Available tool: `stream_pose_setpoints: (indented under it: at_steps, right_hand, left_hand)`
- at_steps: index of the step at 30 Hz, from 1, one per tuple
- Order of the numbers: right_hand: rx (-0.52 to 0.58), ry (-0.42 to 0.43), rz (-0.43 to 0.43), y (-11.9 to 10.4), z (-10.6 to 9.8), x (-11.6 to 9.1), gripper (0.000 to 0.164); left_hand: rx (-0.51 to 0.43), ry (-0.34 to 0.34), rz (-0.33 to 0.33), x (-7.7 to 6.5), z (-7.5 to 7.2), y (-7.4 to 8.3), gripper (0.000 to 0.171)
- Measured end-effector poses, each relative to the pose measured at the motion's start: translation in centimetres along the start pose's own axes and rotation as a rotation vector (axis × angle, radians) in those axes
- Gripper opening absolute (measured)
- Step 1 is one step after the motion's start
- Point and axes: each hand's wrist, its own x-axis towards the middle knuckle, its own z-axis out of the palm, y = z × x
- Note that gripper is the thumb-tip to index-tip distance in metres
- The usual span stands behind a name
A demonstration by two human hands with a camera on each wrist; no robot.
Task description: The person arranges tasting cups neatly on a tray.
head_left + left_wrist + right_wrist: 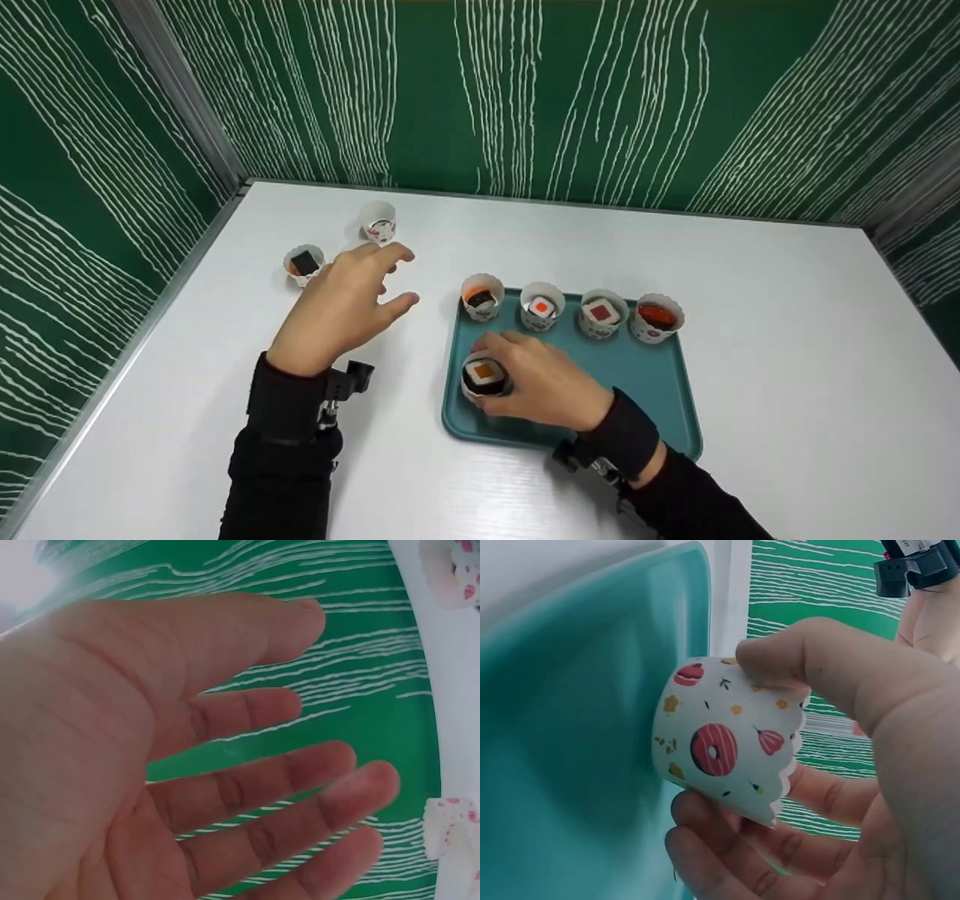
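While the right hand (544, 379) gripped a patterned paper cup (724, 739), thumb on its near side and curled fingers on its far side, the left hand (341, 311) hung above the left part of the white table (795, 375), its fingers loosely spread, its thumb apart, with nothing in its hold. The gripped cup was at the left of the teal tray (630, 382), mouth up; I could not tell whether its base touched the tray. Inside lay a sushi piece (484, 373), black round the outside and white on top, with an orange square in the middle.

Along the tray's far edge four cups formed a row. From left to right they held an orange piece with a black band (481, 298), a white piece with a bright red centre (541, 307), a white piece with a dark red centre (601, 311) and a red-topped piece (658, 316). Left of the tray, beyond the left hand, a far cup (379, 231) stood on the table; its contents were unclear. Farther left and nearer, another cup (306, 282) held a black-and-orange piece (304, 262).
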Motion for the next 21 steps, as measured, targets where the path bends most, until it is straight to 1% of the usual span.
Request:
stream_pose_setpoints:
  at_steps: [5,8,14,21]
  right_hand:
    - [0.004,-0.005,0.002,-0.03,0.21,0.06,0.05]
    - [0.003,-0.006,0.005,-0.08,0.34,0.08,0.049]
    - [-0.015,-0.006,0.008,-0.23,0.66,0.25,0.053]
    - [-0.023,-0.016,0.0,-0.22,0.77,0.17,0.061]
  left_hand:
    - [-0.012,0.044,0.023,0.1,-0.16,-0.12,0.039]
    - [-0.014,0.063,0.026,0.03,-0.28,-0.29,0.038]
    - [-0.023,0.069,0.007,-0.1,-0.5,-0.41,0.038]
    - [-0.014,0.079,0.009,0.01,-0.54,-0.61,0.038]
